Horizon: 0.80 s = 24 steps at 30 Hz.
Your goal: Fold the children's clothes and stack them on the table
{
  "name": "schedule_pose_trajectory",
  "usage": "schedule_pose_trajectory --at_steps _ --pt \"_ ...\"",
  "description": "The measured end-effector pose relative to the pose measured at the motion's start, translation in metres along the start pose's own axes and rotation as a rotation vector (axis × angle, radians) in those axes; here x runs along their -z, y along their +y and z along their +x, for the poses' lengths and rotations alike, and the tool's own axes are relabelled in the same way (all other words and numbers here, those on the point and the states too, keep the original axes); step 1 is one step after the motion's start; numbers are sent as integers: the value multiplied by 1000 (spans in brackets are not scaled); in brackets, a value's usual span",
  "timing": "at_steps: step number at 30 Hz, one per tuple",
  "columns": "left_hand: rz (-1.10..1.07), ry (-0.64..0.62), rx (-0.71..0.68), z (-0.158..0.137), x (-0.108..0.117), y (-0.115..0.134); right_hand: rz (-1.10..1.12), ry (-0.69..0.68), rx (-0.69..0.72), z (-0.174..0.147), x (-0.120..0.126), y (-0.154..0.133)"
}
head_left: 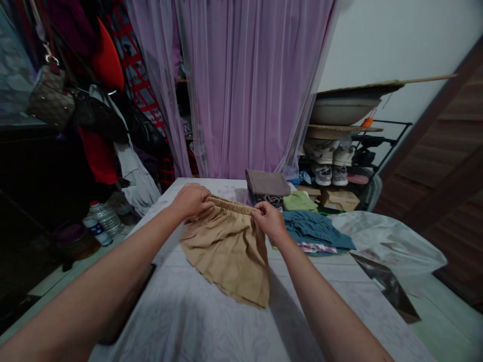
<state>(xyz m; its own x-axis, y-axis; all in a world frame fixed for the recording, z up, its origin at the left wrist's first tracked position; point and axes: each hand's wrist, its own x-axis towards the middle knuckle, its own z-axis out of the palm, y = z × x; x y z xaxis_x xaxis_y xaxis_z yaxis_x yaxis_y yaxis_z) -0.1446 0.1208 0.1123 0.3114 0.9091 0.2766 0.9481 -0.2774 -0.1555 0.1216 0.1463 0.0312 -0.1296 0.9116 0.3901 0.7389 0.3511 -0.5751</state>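
A tan skirt (230, 241) with a gathered elastic waistband hangs between my two hands, its hem toward me above the table. My left hand (193, 200) is closed on the left end of the waistband. At the right end, my right hand (269, 219) pinches the band between thumb and fingers. The waistband is stretched fairly straight, and the fabric falls in loose folds. Just right of my right hand lie folded blue-teal clothes (317, 230), with a strip of patterned cloth (317, 248) showing under them.
Behind are a folded grey-brown garment (267, 183) and a green cloth (300, 201) on the pale patterned tablecloth (173, 311). A white plastic bag (392, 241) sits at the right. Shoes (332, 163) fill a rack; purple curtains (249, 90) hang behind. Bottles (105, 216) stand on the left floor.
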Motion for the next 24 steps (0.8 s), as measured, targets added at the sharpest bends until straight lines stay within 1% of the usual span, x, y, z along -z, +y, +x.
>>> schedule_pose_trajectory --at_steps 2,4,6,8,9,10,12,15,17,18,19,20,22,24 --pt "8 23 85 1 14 -4 -109 -32 108 16 12 -15" --pt "7 -6 148 1 21 -9 -272 -109 231 29 23 -30" --pt "28 -59 133 4 25 -14 -387 -166 311 43 32 -45" --pt "88 -87 94 10 32 -22 -415 -167 360 59 40 -58" --pt "121 -76 89 15 37 -27 -411 -152 374 68 44 -65" --pt "142 -41 98 20 44 -31 -409 -134 383 76 48 -71" --pt "120 91 129 31 62 -40 -390 -71 365 91 55 -82" --pt "-101 326 192 39 87 -44 -322 83 340 104 62 -90" --pt "-279 416 194 29 89 -39 -247 186 389 101 61 -86" --pt "-344 434 172 19 84 -35 -203 223 430 95 56 -80" --pt "-391 433 133 6 74 -29 -158 244 477 85 48 -71" --pt "-411 407 92 -10 60 -22 -114 252 520 72 37 -60" --pt "-417 323 53 -48 20 -5 -40 194 622 36 7 -32" --pt "-458 166 74 -88 -26 14 -1 99 670 -7 -27 -2"
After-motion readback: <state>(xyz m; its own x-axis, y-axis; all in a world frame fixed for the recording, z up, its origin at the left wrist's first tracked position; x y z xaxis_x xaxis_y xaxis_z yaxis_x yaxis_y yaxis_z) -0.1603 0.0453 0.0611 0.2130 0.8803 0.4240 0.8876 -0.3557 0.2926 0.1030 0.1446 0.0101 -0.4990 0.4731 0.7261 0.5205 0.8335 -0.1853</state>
